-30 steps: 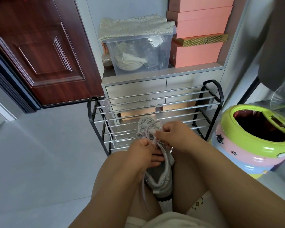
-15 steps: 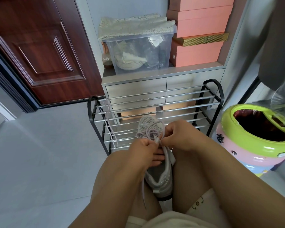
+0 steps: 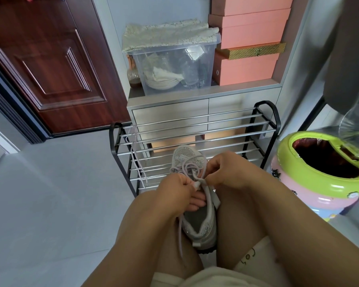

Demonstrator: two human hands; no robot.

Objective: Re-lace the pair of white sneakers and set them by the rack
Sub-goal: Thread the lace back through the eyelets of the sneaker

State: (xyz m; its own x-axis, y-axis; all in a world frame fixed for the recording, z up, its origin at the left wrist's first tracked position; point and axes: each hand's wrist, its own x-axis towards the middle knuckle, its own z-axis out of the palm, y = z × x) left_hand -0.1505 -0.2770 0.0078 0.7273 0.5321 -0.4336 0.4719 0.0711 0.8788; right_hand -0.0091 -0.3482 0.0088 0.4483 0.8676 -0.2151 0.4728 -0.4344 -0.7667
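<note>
One white sneaker [image 3: 201, 222] with glittery trim lies between my knees, toe pointing away toward the shoe rack [image 3: 195, 139]. My left hand [image 3: 178, 195] grips the shoe's left side at the tongue and pinches the lace. My right hand [image 3: 222, 172] pinches the pale lace [image 3: 190, 168] over the upper eyelets, where loose loops lie. One lace end hangs down past my left thigh. A second loose lace [image 3: 136, 158] dangles from the rack's left bars. The other sneaker is out of sight.
The black-framed rack with steel bars stands against a grey drawer cabinet [image 3: 170, 112]. A clear storage bin [image 3: 174, 67] and pink boxes [image 3: 249, 48] sit on top. A green and pink round bin [image 3: 319, 168] stands at right. A wooden door [image 3: 50, 65] is at left.
My right hand has shifted slightly up and right, drawing the lace, and more loops show over the shoe's front. My left hand keeps its grip.
</note>
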